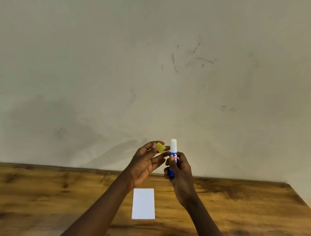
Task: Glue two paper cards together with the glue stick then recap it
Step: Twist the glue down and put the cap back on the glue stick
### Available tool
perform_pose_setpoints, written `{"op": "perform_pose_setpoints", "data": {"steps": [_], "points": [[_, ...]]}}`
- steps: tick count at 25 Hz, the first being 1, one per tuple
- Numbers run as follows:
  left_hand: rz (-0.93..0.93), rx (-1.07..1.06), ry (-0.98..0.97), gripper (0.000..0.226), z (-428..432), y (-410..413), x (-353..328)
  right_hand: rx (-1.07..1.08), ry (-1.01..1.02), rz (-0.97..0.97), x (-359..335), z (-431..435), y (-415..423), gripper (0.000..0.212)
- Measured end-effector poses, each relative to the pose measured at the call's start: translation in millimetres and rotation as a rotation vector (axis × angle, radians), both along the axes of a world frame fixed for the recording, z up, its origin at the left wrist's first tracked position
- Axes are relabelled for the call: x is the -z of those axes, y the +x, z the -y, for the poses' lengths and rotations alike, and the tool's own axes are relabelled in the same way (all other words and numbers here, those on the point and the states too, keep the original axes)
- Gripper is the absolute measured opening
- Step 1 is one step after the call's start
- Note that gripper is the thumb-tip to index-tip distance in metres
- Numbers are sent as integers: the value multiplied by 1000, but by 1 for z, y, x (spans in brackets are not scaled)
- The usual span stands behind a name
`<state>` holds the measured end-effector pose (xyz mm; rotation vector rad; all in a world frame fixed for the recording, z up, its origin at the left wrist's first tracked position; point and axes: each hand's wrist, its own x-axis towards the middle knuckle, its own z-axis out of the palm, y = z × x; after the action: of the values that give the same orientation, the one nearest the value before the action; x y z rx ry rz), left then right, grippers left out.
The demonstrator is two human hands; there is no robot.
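Left hand [144,164] fingers pinch the yellow cap [161,148]; right hand [180,174] fingers grip the uncapped glue stick [172,157]

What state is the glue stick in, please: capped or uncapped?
Uncapped: the glue stick shows a bare white tip in the right hand; the left hand pinches the yellow cap.

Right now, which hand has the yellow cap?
The left hand pinches the yellow cap in its fingertips. The right hand grips the uncapped blue glue stick instead.
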<state>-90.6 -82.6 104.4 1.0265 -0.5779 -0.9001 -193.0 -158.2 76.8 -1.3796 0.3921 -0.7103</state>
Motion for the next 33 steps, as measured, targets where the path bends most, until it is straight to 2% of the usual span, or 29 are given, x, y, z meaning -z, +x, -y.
{"op": "perform_pose_setpoints", "data": {"steps": [6, 9, 13, 17, 19, 21, 23, 28, 31, 33], "points": [[36, -107, -52, 27, -35, 2, -50, -93, 26, 100, -35, -38, -1, 14], [-37, -125, -68, 28, -42, -7, -60, -146, 175, 191, -47, -48, -5, 24], [55, -131, -84, 8, -41, -20, -63, -135, 247, 222, -60, -55, -6, 21], [130, -123, -124, 21, -41, -21, -70, -138, 344, 265, -69, -57, -9, 19], [141, -100, -168, 21, -43, -20, -74, -166, 449, 224, -69, -60, -12, 31], [115, -107, -217, 22, -47, -17, -78, -181, 520, 103, -66, -63, -14, 46], [97, -120, -232, 23, -49, -16, -82, -192, 551, 43, -66, -66, -14, 50], [102, -182, -206, 24, -49, -18, -93, -128, 641, 180, -71, -72, -7, 35], [105, -214, -182, 26, -46, -19, -96, -11, 631, 250, -70, -75, -3, 10], [103, -225, -174, 26, -44, -22, -96, 53, 601, 257, -70, -76, -2, 4]]}}
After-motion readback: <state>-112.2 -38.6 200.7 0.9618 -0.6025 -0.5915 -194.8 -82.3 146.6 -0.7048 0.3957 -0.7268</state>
